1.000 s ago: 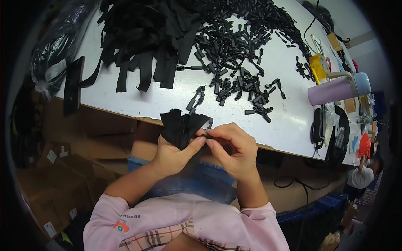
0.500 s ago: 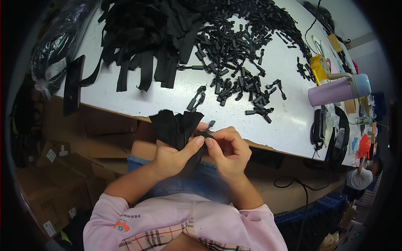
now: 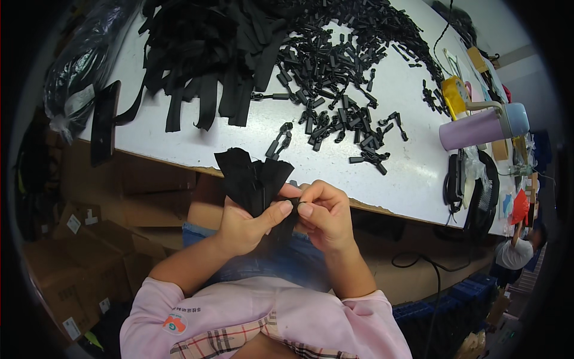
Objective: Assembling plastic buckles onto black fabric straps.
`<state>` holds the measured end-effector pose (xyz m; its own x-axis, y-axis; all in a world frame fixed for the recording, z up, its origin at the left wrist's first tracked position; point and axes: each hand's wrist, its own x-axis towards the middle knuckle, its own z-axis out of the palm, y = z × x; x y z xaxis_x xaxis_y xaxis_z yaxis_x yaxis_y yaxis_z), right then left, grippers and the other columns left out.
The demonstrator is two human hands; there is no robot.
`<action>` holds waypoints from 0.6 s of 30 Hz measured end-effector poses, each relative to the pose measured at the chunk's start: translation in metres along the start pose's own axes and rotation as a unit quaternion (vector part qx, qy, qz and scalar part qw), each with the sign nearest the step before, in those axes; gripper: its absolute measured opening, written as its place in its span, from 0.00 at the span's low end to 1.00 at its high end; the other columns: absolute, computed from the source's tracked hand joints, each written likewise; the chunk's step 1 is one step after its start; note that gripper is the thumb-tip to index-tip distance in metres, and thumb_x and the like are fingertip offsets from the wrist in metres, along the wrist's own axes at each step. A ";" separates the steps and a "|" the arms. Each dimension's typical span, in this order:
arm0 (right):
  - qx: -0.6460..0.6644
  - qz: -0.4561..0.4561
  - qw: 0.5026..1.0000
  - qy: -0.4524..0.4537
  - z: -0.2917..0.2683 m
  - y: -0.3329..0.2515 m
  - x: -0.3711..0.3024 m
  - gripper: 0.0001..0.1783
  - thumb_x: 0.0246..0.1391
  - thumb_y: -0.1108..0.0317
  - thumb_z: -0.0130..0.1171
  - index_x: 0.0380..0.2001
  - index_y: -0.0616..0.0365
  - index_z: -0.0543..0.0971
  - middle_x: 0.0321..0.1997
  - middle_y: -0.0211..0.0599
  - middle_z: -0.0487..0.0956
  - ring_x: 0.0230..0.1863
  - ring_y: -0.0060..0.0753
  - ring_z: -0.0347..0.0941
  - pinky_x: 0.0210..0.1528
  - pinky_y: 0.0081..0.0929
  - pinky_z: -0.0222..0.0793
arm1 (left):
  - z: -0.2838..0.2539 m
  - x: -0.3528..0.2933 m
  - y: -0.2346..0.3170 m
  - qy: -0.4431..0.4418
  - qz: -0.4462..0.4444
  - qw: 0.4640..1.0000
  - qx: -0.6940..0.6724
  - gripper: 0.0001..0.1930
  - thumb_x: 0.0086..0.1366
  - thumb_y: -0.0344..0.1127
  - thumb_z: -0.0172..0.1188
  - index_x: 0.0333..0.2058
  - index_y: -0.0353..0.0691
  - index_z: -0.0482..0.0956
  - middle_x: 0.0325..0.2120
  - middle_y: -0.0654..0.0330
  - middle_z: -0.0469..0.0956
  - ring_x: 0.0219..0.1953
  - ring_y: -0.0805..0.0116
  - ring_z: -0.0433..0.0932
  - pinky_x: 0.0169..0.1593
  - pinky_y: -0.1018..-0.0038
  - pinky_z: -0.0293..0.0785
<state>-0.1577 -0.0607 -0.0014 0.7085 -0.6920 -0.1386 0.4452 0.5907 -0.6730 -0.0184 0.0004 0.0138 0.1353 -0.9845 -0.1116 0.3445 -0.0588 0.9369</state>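
My left hand (image 3: pixel 245 227) is closed round a fanned bunch of black zipper strips (image 3: pixel 254 179), just off the table's front edge. Thumb and fingers of my right hand (image 3: pixel 327 218) pinch the end of one strip, close against the left fingertips. Whether a zipper slider sits in that pinch is hidden by the fingers. Beyond my hands, two zipper sliders (image 3: pixel 280 140) with long black pulls lie apart from a large scattered pile of sliders (image 3: pixel 323 90).
A heap of black strips (image 3: pixel 197 48) covers the table's far left, beside a dark phone (image 3: pixel 105 122) overhanging the edge and a clear plastic bag (image 3: pixel 81 78). At right stand a lilac bottle (image 3: pixel 472 130) and yellow tape (image 3: pixel 454 96). Cardboard boxes (image 3: pixel 89 263) are low left.
The slider pull that stuck up between my hands no longer shows. My right fingers have shifted and pinch the strip's end differently; the bunch in my left hand has risen slightly.
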 end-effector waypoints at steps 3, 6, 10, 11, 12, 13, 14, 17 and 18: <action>0.012 -0.006 1.000 0.003 0.000 0.002 0.000 0.04 0.44 0.77 0.53 0.24 0.63 0.69 0.21 0.28 0.66 0.17 0.12 0.58 0.15 0.08 0.52 | 0.003 0.001 -0.003 0.001 0.031 0.999 -0.016 0.10 0.53 0.27 0.54 0.36 0.33 0.71 0.28 0.64 0.73 0.25 0.84 0.68 0.29 0.87 0.66; -0.106 -0.093 0.989 0.053 0.004 0.007 0.000 0.03 0.44 0.78 0.53 0.24 0.63 0.69 0.21 0.28 0.66 0.17 0.11 0.57 0.15 0.09 0.51 | 0.003 0.000 -0.006 0.014 0.065 0.998 -0.016 0.08 0.52 0.27 0.54 0.33 0.33 0.71 0.27 0.61 0.72 0.17 0.84 0.64 0.18 0.89 0.58; -0.347 -0.290 0.889 0.074 0.007 0.016 0.003 0.04 0.42 0.79 0.54 0.24 0.64 0.70 0.21 0.30 0.67 0.16 0.12 0.56 0.14 0.10 0.51 | 0.003 0.000 -0.009 0.007 0.059 0.998 0.017 0.11 0.54 0.24 0.51 0.38 0.33 0.70 0.32 0.62 0.72 0.33 0.79 0.70 0.38 0.82 0.67; -0.401 -0.330 0.850 0.085 0.007 0.017 0.003 0.04 0.41 0.80 0.54 0.24 0.64 0.70 0.21 0.31 0.67 0.16 0.12 0.56 0.14 0.11 0.50 | 0.004 0.000 -0.009 0.014 0.056 0.998 0.025 0.10 0.54 0.23 0.51 0.37 0.33 0.70 0.32 0.61 0.72 0.34 0.79 0.70 0.38 0.82 0.68; -0.453 -0.367 0.807 0.094 0.006 0.018 0.003 0.04 0.40 0.80 0.54 0.24 0.64 0.71 0.21 0.32 0.67 0.15 0.13 0.56 0.14 0.11 0.50 | 0.005 0.000 -0.010 0.017 0.062 0.998 0.022 0.10 0.54 0.23 0.51 0.37 0.33 0.70 0.32 0.61 0.72 0.34 0.79 0.70 0.38 0.82 0.68; -0.453 -0.367 0.807 0.094 0.006 0.018 0.004 0.04 0.40 0.80 0.54 0.24 0.64 0.71 0.21 0.32 0.67 0.15 0.13 0.56 0.14 0.11 0.50 | 0.006 0.000 -0.010 0.018 0.069 0.997 0.021 0.10 0.54 0.23 0.50 0.37 0.33 0.70 0.33 0.61 0.72 0.34 0.79 0.70 0.38 0.82 0.68; -0.462 -0.377 0.798 0.091 0.005 0.018 0.004 0.04 0.40 0.80 0.54 0.23 0.63 0.71 0.21 0.32 0.68 0.15 0.13 0.56 0.14 0.11 0.49 | 0.007 -0.001 -0.010 0.023 0.071 0.997 0.021 0.10 0.54 0.23 0.50 0.37 0.34 0.69 0.33 0.61 0.72 0.35 0.79 0.70 0.38 0.82 0.67; -0.451 -0.344 0.820 0.071 0.003 0.016 0.003 0.03 0.41 0.79 0.54 0.23 0.63 0.71 0.21 0.32 0.68 0.14 0.13 0.55 0.14 0.11 0.49 | 0.008 -0.004 -0.008 0.040 0.069 0.996 0.025 0.10 0.55 0.24 0.50 0.37 0.34 0.69 0.32 0.60 0.72 0.34 0.78 0.70 0.38 0.82 0.68; -0.430 -0.300 0.850 0.054 0.002 0.015 0.002 0.03 0.42 0.78 0.53 0.23 0.63 0.70 0.20 0.32 0.68 0.14 0.14 0.55 0.14 0.11 0.49 | 0.006 -0.004 -0.008 0.040 0.069 0.997 0.025 0.10 0.55 0.24 0.50 0.37 0.34 0.69 0.32 0.60 0.72 0.34 0.78 0.70 0.38 0.82 0.68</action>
<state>-0.1483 -0.0527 -0.0099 0.4204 -0.8225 0.3831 0.1116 -0.3721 -0.9215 -0.0272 0.0038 0.0091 0.2524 -0.9676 -0.0050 0.2719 0.0659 0.9601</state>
